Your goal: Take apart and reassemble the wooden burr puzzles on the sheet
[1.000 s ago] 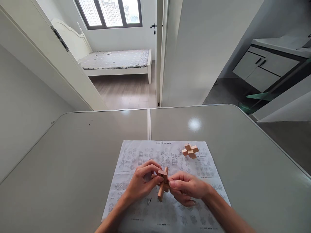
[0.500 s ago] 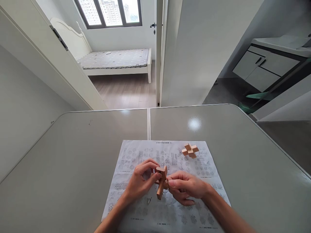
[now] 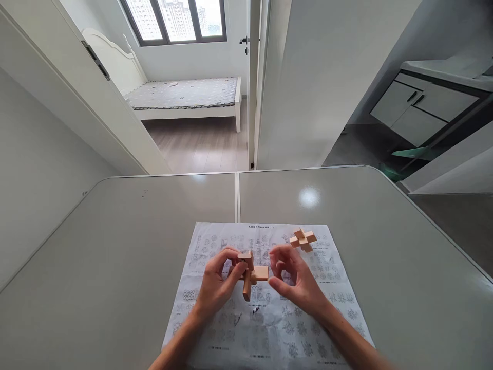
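Observation:
Between thumb and fingers, my left hand [image 3: 220, 280] grips a wooden interlocking puzzle [image 3: 248, 275] made of crossed bars, held over the sheet. One flat bar sticks out of it to the right, toward my other hand. My right hand [image 3: 295, 280] is just right of that bar's end, thumb and fingers apart, with nothing seen in it. A second wooden puzzle [image 3: 303, 239], a star-shaped cross of short blocks, lies beyond my right hand on the paper. Under both hands spreads a large printed sheet [image 3: 208, 329] covered in small diagrams.
The sheet lies on a grey table [image 3: 96, 267] with a seam [image 3: 236, 198] running away from me. Past the table's far edge, a doorway opens on a bed [image 3: 185, 95] under a window. A white cabinet [image 3: 421, 103] stands far right.
My right hand has let go of the puzzle and opened, moving up and slightly right. My left hand has shifted the puzzle a little left and up, exposing the right-hand bar.

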A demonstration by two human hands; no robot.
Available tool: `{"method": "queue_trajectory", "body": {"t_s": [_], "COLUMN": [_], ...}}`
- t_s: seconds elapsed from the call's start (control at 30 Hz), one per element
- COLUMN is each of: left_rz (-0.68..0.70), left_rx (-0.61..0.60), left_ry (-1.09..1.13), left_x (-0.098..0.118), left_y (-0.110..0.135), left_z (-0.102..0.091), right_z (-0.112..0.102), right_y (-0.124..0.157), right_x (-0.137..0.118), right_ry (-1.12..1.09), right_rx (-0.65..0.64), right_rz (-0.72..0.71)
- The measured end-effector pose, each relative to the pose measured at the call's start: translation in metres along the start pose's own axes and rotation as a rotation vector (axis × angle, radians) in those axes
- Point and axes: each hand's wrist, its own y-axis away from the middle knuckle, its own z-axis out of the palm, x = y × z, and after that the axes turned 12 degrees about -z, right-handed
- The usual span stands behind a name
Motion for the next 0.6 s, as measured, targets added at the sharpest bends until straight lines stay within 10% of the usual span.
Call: {"method": "queue_trajectory", "body": {"t_s": [0.6], "left_rz": [0.241], "left_rx": [0.011], "left_ry": [-0.190], "left_x": [-0.0011], "left_y": [-0.0004], "left_z": [0.0056], "right_z": [0.0110], "right_y": [0.0050], "right_x": [-0.0012], "right_ry": [0.354], "right_rx": [-0.227], "right_rz": [-0.204]}}
